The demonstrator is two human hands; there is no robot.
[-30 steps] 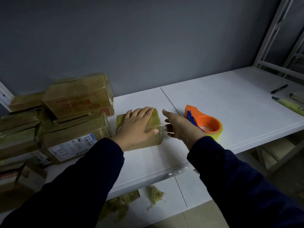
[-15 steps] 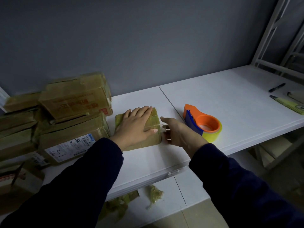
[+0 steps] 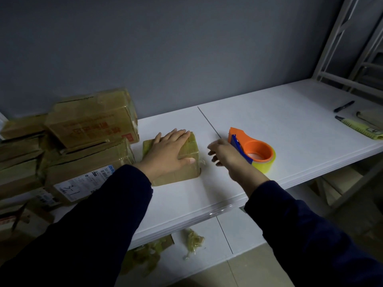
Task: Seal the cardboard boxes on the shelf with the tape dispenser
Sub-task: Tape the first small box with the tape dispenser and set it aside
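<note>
A small tape-wrapped cardboard box [image 3: 186, 170] lies on the white shelf [image 3: 269, 125], left of centre. My left hand [image 3: 169, 151] rests flat on its top with straight fingers and the thumb over the right edge. My right hand [image 3: 224, 154] hovers just right of the box with loosely spread fingers, holding nothing, and is slightly blurred. The orange and blue tape dispenser [image 3: 253, 150] with a yellowish roll sits on the shelf right behind that hand.
A stack of taped cardboard boxes [image 3: 87, 146] fills the shelf's left end. A black marker [image 3: 344, 106] and a yellow-green utility knife [image 3: 358, 127] lie far right. Crumpled tape scraps [image 3: 193, 240] sit on the lower shelf. A white metal frame [image 3: 339, 59] rises at right.
My right hand has drawn away from the box's right side, toward the tape dispenser. The left hand has stayed flat on the box.
</note>
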